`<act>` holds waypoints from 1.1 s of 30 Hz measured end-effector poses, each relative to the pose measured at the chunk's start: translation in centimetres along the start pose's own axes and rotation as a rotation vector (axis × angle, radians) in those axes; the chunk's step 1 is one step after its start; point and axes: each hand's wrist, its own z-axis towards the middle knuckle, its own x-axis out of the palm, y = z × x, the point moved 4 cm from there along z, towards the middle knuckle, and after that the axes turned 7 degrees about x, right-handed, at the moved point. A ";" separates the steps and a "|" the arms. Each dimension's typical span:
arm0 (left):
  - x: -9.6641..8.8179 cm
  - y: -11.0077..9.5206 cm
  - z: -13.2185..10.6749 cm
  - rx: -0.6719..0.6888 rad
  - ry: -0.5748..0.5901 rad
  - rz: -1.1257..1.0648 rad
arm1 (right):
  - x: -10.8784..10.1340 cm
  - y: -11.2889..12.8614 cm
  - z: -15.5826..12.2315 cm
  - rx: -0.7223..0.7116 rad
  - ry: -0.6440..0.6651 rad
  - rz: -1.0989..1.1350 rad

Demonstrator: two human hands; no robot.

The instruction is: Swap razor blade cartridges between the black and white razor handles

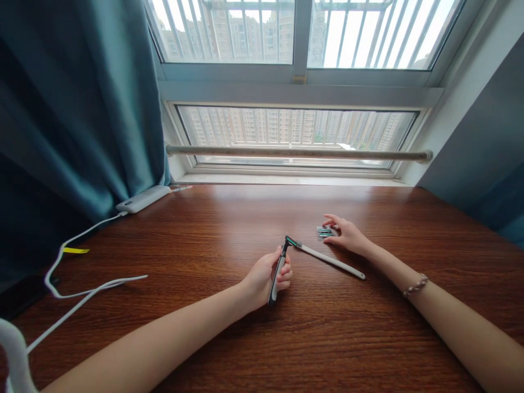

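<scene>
My left hand is closed round the grey-and-black handle of a razor, its head with a green strip pointing up and away from me. Just beyond the razor's head, a white toothbrush lies slantwise on the table, its bristle end partly hidden behind the razor. My right hand rests further right with thumb and fingers apart, around the near side of a small clear case of razor blades. Whether the fingertips touch the case I cannot tell.
The brown wooden table runs up to a window with a horizontal rail. On the left are a white power bank, a white cable, a yellow strip and a blue curtain.
</scene>
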 end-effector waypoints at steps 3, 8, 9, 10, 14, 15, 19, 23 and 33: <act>0.1 0.0 0.0 0.033 0.005 0.025 | -0.6 -0.1 0.2 -0.005 0.021 0.044; 0.3 0.0 -0.1 0.077 0.030 0.081 | -4.5 -2.0 -0.2 0.018 -0.016 0.098; 0.4 0.0 -0.2 0.080 0.031 0.090 | -5.6 -2.7 -0.6 0.029 -0.023 0.108; 0.4 0.0 -0.2 0.083 0.027 0.098 | -6.9 -3.7 -1.1 0.054 -0.036 0.130; 0.4 -0.1 0.0 0.081 0.010 0.104 | -11.3 -8.6 -4.4 0.167 -0.036 0.104; 0.3 -0.1 0.0 0.078 0.009 0.100 | -12.1 -9.8 -5.4 0.191 -0.043 0.108; 0.2 0.0 0.2 0.064 -0.004 0.091 | -14.4 -13.8 -8.8 0.264 -0.049 0.202; 0.3 0.0 0.2 0.077 -0.012 0.086 | -15.5 -15.3 -10.3 0.311 -0.055 0.283; 0.5 0.2 0.3 0.119 -0.070 0.091 | -15.9 -15.1 -10.9 0.318 -0.042 0.341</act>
